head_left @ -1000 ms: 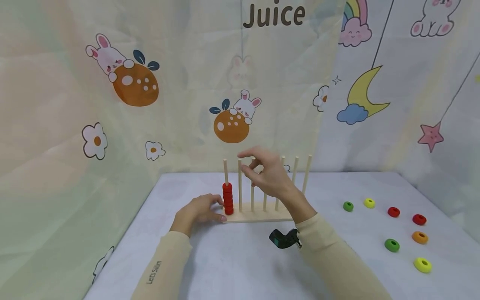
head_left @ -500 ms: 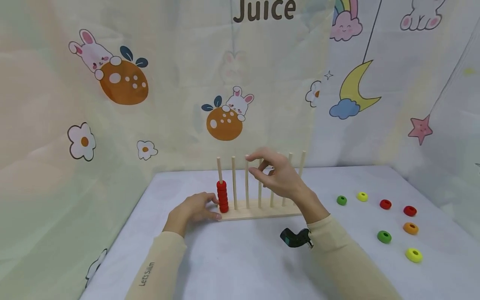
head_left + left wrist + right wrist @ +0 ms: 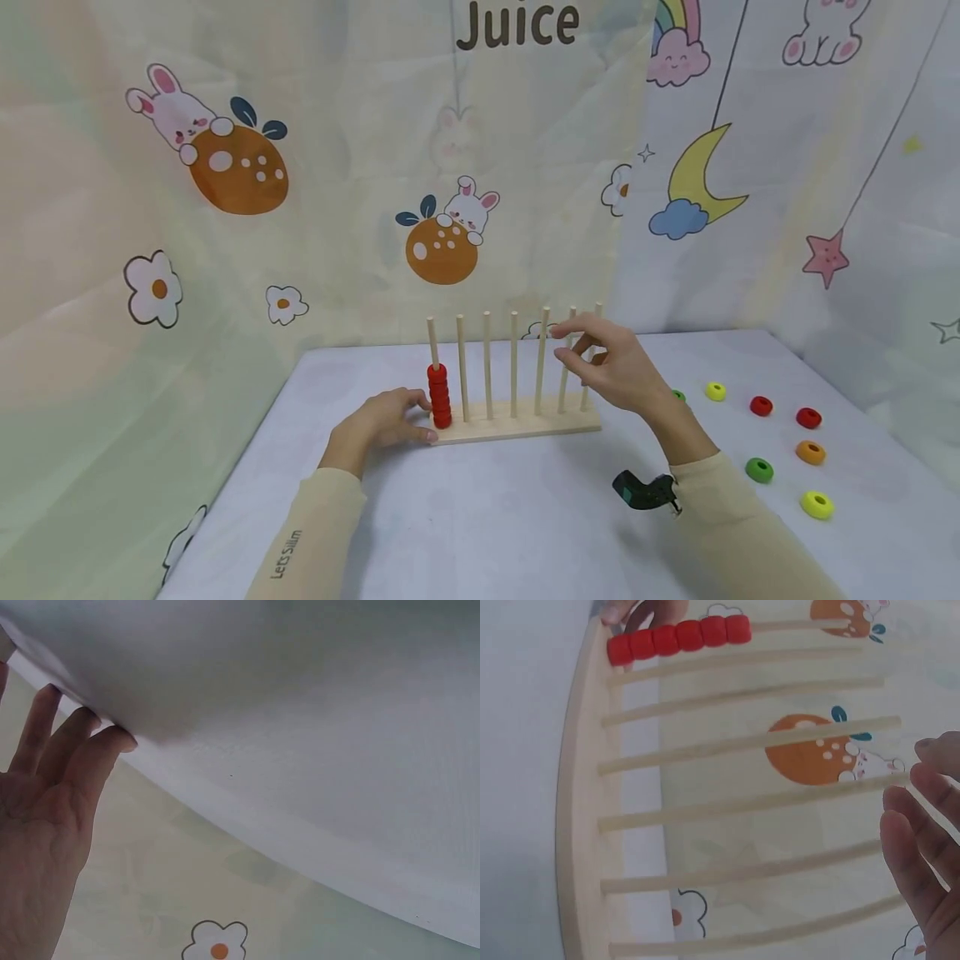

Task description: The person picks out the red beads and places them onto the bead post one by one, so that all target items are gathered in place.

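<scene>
A pale wooden peg rack (image 3: 517, 423) stands on the white table, with several upright pegs in a row. Red beads (image 3: 439, 397) are stacked on its leftmost peg; the other pegs carry none. My left hand (image 3: 377, 421) holds the rack's left end, thumb at the front corner and fingers behind. In the left wrist view the fingertips (image 3: 124, 739) meet the white surface. My right hand (image 3: 611, 362) hovers before the tops of the rightmost pegs, thumb and forefinger bent and apart, holding nothing. The right wrist view shows its fingers (image 3: 911, 844) near the peg ends.
Loose beads lie at the table's right: yellow (image 3: 716, 391), red (image 3: 761, 406), another red (image 3: 808, 417), orange (image 3: 810, 452), green (image 3: 759, 470) and a nearer yellow (image 3: 817, 505). My right forearm partly hides another green bead (image 3: 678, 395). A printed curtain (image 3: 337, 167) hangs behind.
My right hand has moved right along the peg tops, from the second peg from the left to the rightmost ones. The left hand stays at the rack's end. The head view has shifted slightly.
</scene>
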`<act>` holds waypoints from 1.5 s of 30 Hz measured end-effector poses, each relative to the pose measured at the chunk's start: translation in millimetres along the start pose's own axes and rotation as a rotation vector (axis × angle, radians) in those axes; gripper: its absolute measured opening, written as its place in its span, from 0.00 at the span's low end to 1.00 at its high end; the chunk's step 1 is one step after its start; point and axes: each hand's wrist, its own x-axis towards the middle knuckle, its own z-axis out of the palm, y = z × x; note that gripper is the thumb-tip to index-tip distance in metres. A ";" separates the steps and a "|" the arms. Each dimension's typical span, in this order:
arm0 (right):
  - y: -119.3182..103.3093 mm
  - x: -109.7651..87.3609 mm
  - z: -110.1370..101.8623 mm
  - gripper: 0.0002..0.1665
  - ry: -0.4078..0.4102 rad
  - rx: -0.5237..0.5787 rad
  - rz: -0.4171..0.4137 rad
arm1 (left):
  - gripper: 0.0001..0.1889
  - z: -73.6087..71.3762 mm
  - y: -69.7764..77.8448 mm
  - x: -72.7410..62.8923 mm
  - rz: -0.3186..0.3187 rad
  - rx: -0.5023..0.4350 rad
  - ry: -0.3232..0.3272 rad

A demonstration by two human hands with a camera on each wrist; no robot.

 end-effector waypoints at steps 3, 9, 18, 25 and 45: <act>4.2 -8.8 -8.8 0.18 0.024 -0.047 0.015 | 0.26 1.4 0.8 -0.2 0.001 -0.008 -0.001; 15.1 -25.3 -30.2 0.20 0.049 -0.113 0.032 | 0.26 1.5 5.1 0.9 -0.007 -0.005 -0.004; 35.9 -55.5 -61.1 0.20 0.063 -0.193 0.126 | 0.26 -0.4 7.7 1.6 -0.014 0.008 -0.005; 56.4 -81.3 -77.3 0.16 0.077 -0.296 0.205 | 0.26 -0.2 6.7 2.1 -0.030 0.001 -0.009; 94.7 -121.8 -119.7 0.25 -0.082 -0.443 0.399 | 0.27 -1.6 -1.0 0.8 -0.003 -0.013 0.002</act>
